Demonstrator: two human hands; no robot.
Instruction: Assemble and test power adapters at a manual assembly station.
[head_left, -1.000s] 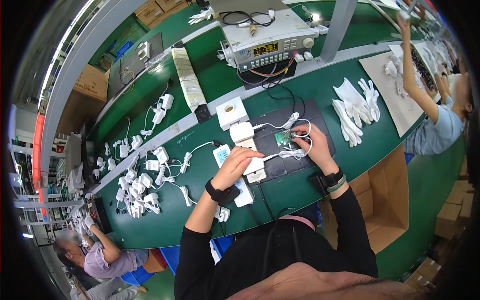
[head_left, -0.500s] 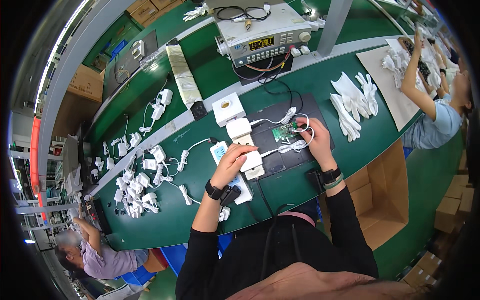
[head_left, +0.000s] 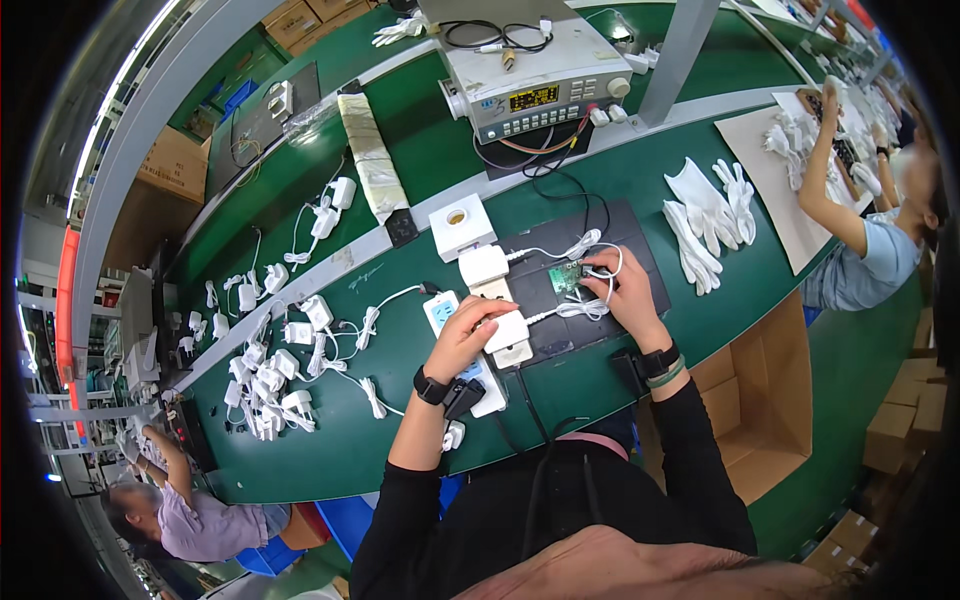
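My left hand [head_left: 466,332] lies with its fingers over a white power adapter [head_left: 508,332], which sits on a socket block. Right of it, my right hand [head_left: 628,296] pinches the end of a white cable [head_left: 622,262] at the edge of a small green circuit board [head_left: 566,280]. The fingers hide the plug itself, so I cannot tell whether it is seated. A second white adapter [head_left: 483,264] sits just beyond my left hand, its cord running toward the board. Under the board lies a dark mat [head_left: 640,235].
White adapters with bundled cords [head_left: 270,380] are heaped at the left. A bench instrument [head_left: 540,85] with a lit display stands at the back. White gloves [head_left: 705,215] lie to the right, an open carton [head_left: 765,400] below the table edge. People sit at both sides.
My right hand has shifted slightly down and left, its fingers now closer together at the board's edge. My left hand stays on the adapter. The whole view has moved a little.
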